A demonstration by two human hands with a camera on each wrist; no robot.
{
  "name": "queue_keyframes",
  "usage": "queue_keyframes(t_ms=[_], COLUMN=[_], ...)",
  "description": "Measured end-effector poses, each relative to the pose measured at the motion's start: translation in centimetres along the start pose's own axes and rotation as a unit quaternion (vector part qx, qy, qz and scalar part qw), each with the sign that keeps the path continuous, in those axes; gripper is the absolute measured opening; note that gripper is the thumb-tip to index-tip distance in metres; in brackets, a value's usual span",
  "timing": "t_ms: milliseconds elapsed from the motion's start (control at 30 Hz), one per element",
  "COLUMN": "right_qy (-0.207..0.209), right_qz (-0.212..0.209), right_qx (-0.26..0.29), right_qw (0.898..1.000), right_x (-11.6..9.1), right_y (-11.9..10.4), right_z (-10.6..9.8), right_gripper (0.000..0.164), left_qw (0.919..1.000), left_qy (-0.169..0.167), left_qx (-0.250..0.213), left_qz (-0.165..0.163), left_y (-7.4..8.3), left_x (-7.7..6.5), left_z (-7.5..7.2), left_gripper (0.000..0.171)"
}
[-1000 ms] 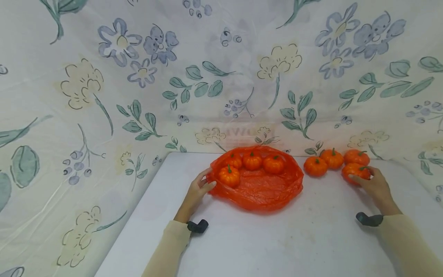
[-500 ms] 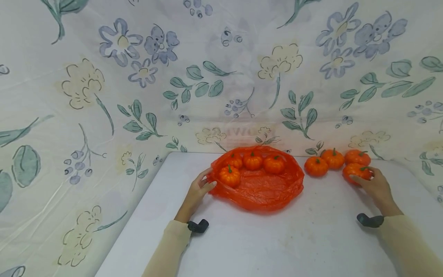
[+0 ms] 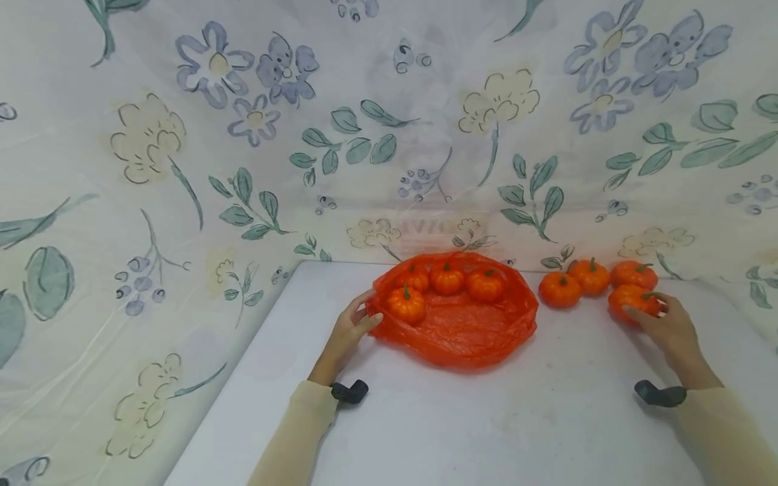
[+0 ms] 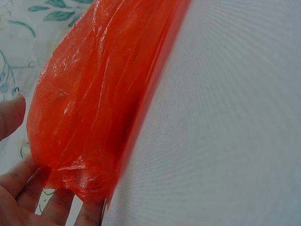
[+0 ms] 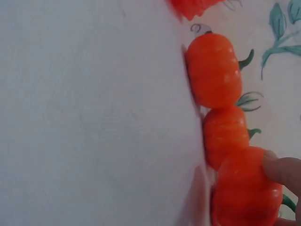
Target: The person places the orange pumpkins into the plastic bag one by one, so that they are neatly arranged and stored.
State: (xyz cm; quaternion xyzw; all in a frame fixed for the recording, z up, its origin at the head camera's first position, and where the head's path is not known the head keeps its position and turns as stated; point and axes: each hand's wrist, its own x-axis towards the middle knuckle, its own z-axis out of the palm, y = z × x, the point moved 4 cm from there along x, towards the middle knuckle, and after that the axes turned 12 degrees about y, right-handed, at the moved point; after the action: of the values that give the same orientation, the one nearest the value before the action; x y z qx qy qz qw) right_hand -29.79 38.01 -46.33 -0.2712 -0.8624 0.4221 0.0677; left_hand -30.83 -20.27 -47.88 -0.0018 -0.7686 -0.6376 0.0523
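A red plastic bag (image 3: 471, 331) lies spread with its mouth wide, and several small orange pumpkins (image 3: 446, 278) with green stems sit inside along its back and left. My left hand (image 3: 345, 337) is at the bag's left side. In the left wrist view its fingers (image 4: 59, 207) reach out against the crumpled film (image 4: 84, 108), and the thumb stands apart from it. At the right, my right hand (image 3: 675, 337) grips a pumpkin (image 3: 632, 302) between thumb and fingers. The right wrist view shows the thumb pressed on that pumpkin (image 5: 247, 188); the other fingers are mostly hidden.
Close to the gripped pumpkin sit three more: one at left (image 3: 560, 290), one in the middle (image 3: 589, 277) and one behind (image 3: 634, 275). All rest near the back edge of the white table (image 3: 462, 425). A flower-printed sheet (image 3: 340, 182) rises behind it.
The head view has shifted slightly, so everything sits a little differently in the frame. Both hands keep nearly the same places, the left at the bag and the right on the pumpkin.
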Motion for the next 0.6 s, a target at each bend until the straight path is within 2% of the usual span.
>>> queue_keyframes(t_ms=[133, 300, 600], right_qy=[0.001, 0.007, -0.010], right_qz=[-0.034, -0.069, -0.133], right_qx=[-0.004, -0.005, -0.010], right_qw=[0.999, 0.998, 0.991], right_x=[-0.7, -1.8, -4.4], right_y=[-1.2, -3.2, -6.4], right_z=[-0.5, -0.8, 0.6], right_gripper=[0.101, 0.104, 0.103], left_qw=[1.0000, 0.9999, 0.9999], left_qy=[-0.001, 0.007, 0.010], left_qx=[0.003, 0.012, 0.010], left_qz=[-0.004, 0.007, 0.000], left_y=[0.1, 0.4, 0.1], left_x=[0.1, 0.2, 0.1], left_z=[-0.1, -0.2, -0.1], left_gripper=[0.065, 0.064, 0.064])
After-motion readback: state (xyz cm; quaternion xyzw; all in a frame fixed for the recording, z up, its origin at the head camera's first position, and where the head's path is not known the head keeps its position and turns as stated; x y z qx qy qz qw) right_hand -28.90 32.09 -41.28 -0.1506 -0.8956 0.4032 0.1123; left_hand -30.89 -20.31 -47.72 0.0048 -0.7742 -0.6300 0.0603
